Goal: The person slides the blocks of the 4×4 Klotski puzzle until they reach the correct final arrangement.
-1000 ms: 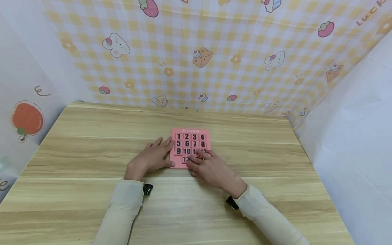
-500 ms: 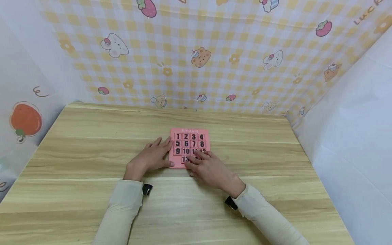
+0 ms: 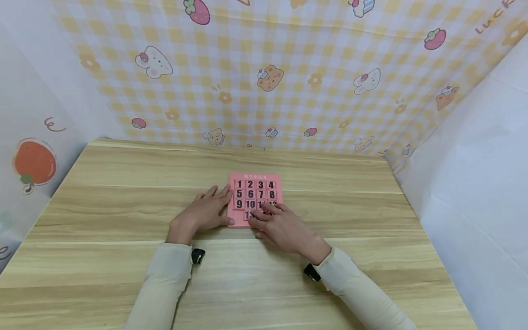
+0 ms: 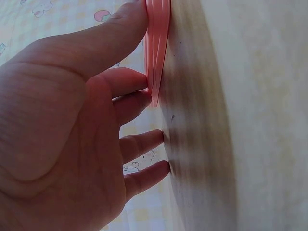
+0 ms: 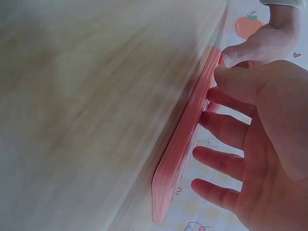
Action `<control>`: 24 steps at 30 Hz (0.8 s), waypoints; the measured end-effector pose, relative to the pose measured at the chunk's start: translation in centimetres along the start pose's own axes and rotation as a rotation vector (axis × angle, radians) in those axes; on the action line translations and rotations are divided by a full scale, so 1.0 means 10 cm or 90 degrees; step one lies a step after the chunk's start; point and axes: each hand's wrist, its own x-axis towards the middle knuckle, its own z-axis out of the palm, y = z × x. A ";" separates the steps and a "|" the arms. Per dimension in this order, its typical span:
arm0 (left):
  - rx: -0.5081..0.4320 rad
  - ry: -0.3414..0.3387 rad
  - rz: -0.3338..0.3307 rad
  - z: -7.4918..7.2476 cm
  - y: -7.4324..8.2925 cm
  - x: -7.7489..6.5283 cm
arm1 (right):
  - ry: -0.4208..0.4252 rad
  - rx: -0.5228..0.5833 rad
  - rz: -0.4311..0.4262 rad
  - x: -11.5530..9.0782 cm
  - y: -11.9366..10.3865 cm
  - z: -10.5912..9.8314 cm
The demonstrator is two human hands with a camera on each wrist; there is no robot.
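A pink number slide puzzle lies flat on the table, its tiles reading from 1 at the top left. The bottom-left slot is bare, and the 13 tile sits just right of it. My left hand steadies the left edge with thumb and fingers fairly straight; in the left wrist view two fingertips rest on the table beside the puzzle's side. My right hand lies over the lower right, fingertips touching tiles and hiding those right of 13. In the right wrist view its fingers spread above the puzzle's edge.
The puzzle rests on a wood-grain table. Behind it hangs a yellow checked cloth with cartoon prints. White sheets stand at both sides, the right one coming down along the table's edge.
Both hands and the puzzle tiles look unchanged. The whole head view has shifted slightly.
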 end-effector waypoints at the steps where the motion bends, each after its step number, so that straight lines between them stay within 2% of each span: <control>1: 0.000 0.000 0.000 0.00 0.00 0.00 | -0.002 0.004 0.002 0.00 0.00 0.00; 10: -0.003 -0.005 0.001 0.00 0.01 0.00 | 0.019 -0.024 0.007 0.01 0.04 -0.01; 16: 0.004 -0.002 0.005 -0.01 0.01 0.00 | 0.012 -0.054 -0.001 -0.01 0.08 -0.03; 21: 0.008 0.002 0.006 0.00 0.00 0.00 | 0.016 -0.040 -0.008 0.00 0.08 -0.02; 24: 0.013 0.018 0.004 0.01 0.01 0.01 | 0.014 -0.030 -0.005 0.01 0.08 -0.02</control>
